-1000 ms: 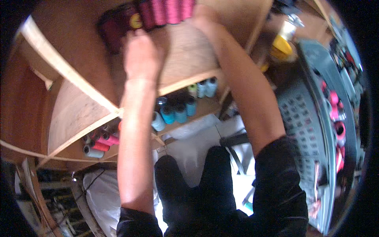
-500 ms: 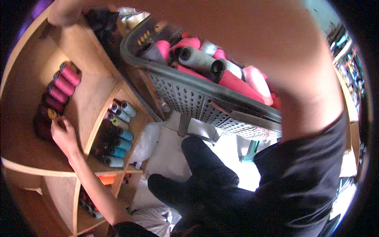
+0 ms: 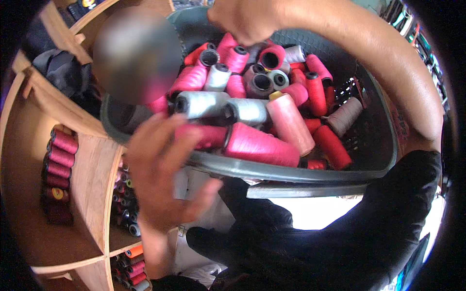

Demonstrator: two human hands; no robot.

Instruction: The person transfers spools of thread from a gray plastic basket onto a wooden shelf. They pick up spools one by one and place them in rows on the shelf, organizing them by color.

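Observation:
A dark plastic basket [image 3: 233, 167] with perforated sides holds many thread spools: pink, red, grey and white. Over its near left rim, my left hand [image 3: 165, 169] is spread and slightly smeared by motion, with nothing visible in it. A deep pink spool [image 3: 262, 145] and a darker pink one [image 3: 208, 137] lie close to its fingertips. My right hand [image 3: 247, 22] is bent down above the basket's far side, fingers curled and mostly hidden; whatever they may grip does not show. A salmon spool [image 3: 291, 123] with a yellowish tip leans in the middle of the pile.
On the left, a wooden shelf [image 3: 90, 189] has a row of dark pink spools [image 3: 60, 165] in one compartment. Spools of several colours [image 3: 133, 266] fill lower compartments. Black cloth [image 3: 63, 72] hangs near the upper left. A round blurred patch covers part of the basket's left end.
My left hand has left the shelf's spool row and come right to the basket. My right hand has moved from the shelf's upper edge to above the basket. The view has shifted, showing more of the pile.

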